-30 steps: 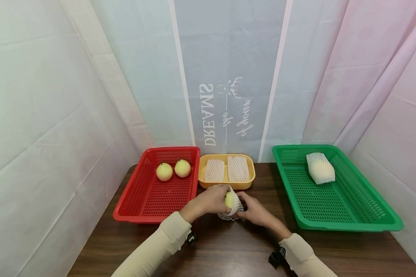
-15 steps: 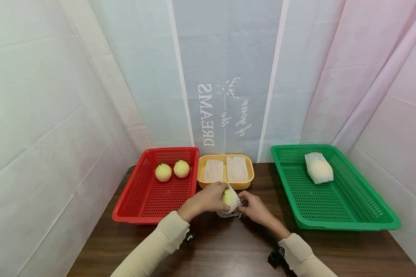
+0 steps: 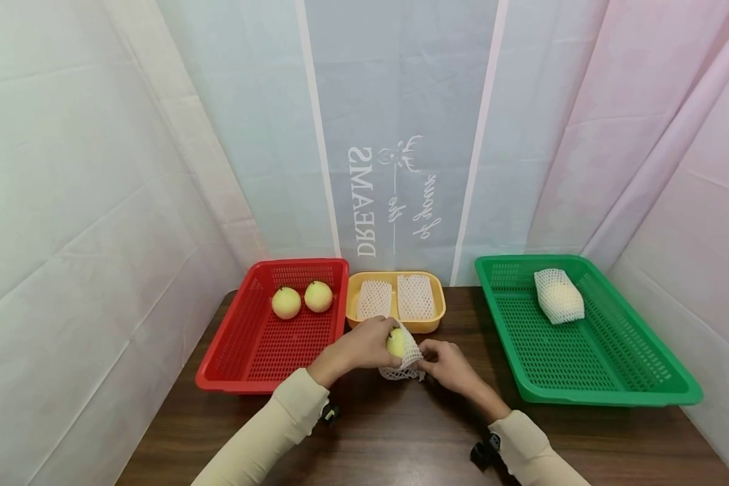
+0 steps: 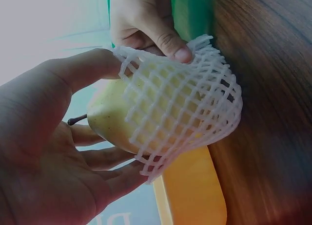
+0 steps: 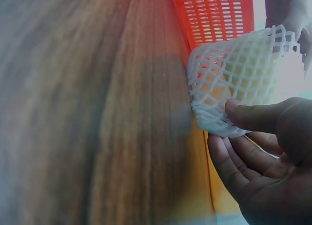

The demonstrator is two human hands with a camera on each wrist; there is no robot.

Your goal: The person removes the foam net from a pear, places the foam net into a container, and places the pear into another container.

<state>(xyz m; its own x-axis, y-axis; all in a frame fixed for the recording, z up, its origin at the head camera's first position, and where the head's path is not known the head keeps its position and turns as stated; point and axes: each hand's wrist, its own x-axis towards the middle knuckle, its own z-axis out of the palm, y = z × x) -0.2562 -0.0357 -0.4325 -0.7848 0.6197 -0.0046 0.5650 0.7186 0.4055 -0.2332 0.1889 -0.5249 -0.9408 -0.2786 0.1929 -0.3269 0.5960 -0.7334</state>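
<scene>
A pale yellow pear (image 4: 108, 110) with a dark stem sits mostly inside a white foam net sleeve (image 4: 170, 103); its stem end sticks out toward my left palm. My left hand (image 3: 364, 345) grips the pear and the sleeve's open rim, thumb on one side and fingers on the other. My right hand (image 3: 449, 366) pinches the far end of the sleeve between thumb and fingers, as the right wrist view shows. Both hands are over the table's middle, just in front of the yellow tray (image 3: 422, 326).
Two bare pears (image 3: 287, 303) lie in the red basket (image 3: 243, 386) on the left. Flat foam sleeves (image 3: 416, 297) fill both sections of the yellow tray. In the green basket (image 3: 607, 395) at right is a sleeved pear (image 3: 560, 297). Dark wooden table (image 3: 401, 439) underneath.
The hands stay in nearly the same place around the pear and sleeve. My right hand has shifted slightly, its fingertips now on the sleeve's end; the baskets have not moved.
</scene>
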